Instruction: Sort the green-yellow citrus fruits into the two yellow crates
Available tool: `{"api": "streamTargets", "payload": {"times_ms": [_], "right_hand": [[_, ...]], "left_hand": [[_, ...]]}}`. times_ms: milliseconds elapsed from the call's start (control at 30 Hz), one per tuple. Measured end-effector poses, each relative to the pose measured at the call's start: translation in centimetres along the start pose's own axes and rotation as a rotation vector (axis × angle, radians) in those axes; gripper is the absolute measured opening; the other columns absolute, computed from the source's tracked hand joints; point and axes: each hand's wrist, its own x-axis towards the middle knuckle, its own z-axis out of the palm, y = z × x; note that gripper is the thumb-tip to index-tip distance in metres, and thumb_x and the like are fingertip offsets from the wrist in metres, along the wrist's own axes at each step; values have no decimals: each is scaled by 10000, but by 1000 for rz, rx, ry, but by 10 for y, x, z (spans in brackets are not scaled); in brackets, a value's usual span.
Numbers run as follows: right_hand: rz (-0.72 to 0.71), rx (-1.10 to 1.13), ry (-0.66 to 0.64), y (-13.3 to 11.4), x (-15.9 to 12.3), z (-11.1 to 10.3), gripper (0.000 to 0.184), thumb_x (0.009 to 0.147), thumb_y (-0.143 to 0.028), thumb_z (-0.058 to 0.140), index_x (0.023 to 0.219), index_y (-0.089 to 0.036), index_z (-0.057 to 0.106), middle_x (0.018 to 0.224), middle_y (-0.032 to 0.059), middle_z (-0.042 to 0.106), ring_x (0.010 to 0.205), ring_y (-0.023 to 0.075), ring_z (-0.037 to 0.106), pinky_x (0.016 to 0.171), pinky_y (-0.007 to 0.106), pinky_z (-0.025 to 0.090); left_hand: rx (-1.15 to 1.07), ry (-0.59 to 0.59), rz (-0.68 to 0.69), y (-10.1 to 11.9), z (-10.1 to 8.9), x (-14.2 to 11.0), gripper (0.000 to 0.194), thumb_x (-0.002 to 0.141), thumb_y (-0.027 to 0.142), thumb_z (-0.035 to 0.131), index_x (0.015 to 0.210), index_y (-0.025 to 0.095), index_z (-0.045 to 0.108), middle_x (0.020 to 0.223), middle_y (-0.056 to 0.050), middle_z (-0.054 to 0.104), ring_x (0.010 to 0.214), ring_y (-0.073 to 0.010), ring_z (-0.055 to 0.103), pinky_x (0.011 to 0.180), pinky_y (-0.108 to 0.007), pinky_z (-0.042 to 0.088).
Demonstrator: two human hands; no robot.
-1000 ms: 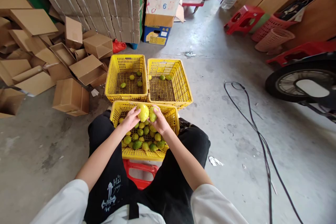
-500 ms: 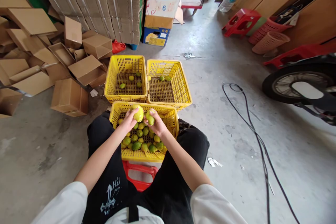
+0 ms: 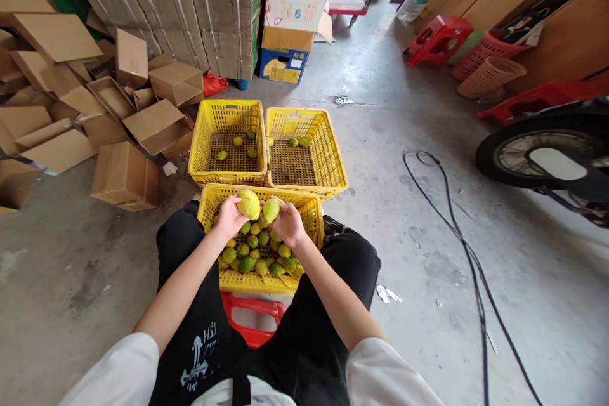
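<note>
My left hand (image 3: 231, 217) holds a yellow lemon (image 3: 248, 204) above the near yellow crate (image 3: 266, 283). Close beside it, my right hand (image 3: 289, 222) has its fingers round a greener lemon (image 3: 271, 210). Below both hands, several green and yellow lemons (image 3: 247, 264) lie in the near crate, mostly toward its front side. Beyond stand two more yellow crates. In the far left crate (image 3: 228, 177) lie several lemons spread over its floor. The far right crate (image 3: 333, 152) has a few lemons at its back left. My hands hide part of the near crate's contents.
A red stool (image 3: 252, 330) stands between my knees, against the near crate. Empty cardboard boxes (image 3: 126, 171) are heaped on the left. A stack of flattened cardboard (image 3: 190, 6) rises behind. To the right are a black cable (image 3: 459, 235) and a motorcycle wheel (image 3: 537, 149).
Both hands have turned and opened their grip a little, so more of each lemon's surface shows. The lemons in the crates lie as before.
</note>
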Motion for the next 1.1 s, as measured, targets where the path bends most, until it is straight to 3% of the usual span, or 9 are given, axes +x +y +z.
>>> {"api": "streamTargets", "payload": {"times_ms": [167, 333, 500, 700, 833, 967, 1100], "right_hand": [[-12, -72, 43, 0, -1, 3, 309, 760, -419, 816, 972, -260, 657, 854, 16, 742, 864, 237, 728, 763, 384, 641], [8, -49, 81, 0, -3, 1, 351, 702, -358, 874, 960, -241, 668, 802, -14, 716, 713, 169, 691, 703, 320, 635], [-12, -52, 87, -2, -3, 4, 353, 706, -377, 889, 931, -244, 651, 839, -12, 735, 751, 183, 712, 708, 331, 644], [-3, 23, 1, -6, -4, 5, 315, 744, -421, 782, 990, -267, 660, 924, 45, 769, 966, 286, 750, 778, 436, 669], [-34, 40, -9, -9, -3, 4, 351, 704, -392, 798, 1005, -262, 673, 975, 63, 779, 1064, 319, 735, 851, 469, 664], [-45, 1, 38, -6, -5, 3, 297, 767, -393, 838, 952, -249, 656, 872, 14, 743, 852, 213, 727, 766, 346, 656], [-16, 34, 31, -1, -8, 3, 348, 710, -256, 882, 931, -243, 614, 807, -35, 687, 693, 120, 649, 618, 220, 580]], "left_hand": [[45, -14, -15, -3, 1, 0, 317, 814, 316, 746, 1083, 166, 671, 1030, -121, 771, 1045, -293, 747, 913, -433, 621], [91, -86, -86, -14, 2, -5, 364, 739, 323, 879, 1004, 160, 689, 972, -114, 765, 1008, -286, 762, 865, -397, 637], [59, -101, -97, -17, 4, -5, 328, 740, 259, 856, 1015, 167, 702, 982, -110, 782, 1015, -303, 776, 917, -465, 649], [-70, -16, -97, -7, 6, -4, 404, 848, 345, 630, 1171, 112, 697, 1036, -171, 788, 1053, -351, 767, 922, -518, 648], [-73, 10, -77, -2, 10, -7, 377, 899, 295, 596, 1218, 107, 667, 1055, -164, 785, 1055, -318, 766, 944, -476, 639], [-35, 33, -69, -6, 11, -10, 246, 894, 276, 712, 1097, 145, 664, 968, -105, 770, 900, -237, 771, 860, -374, 654], [7, 59, -94, -11, 9, -12, 299, 832, 245, 793, 1094, 181, 664, 913, -59, 744, 790, -197, 753, 750, -327, 657]]}}
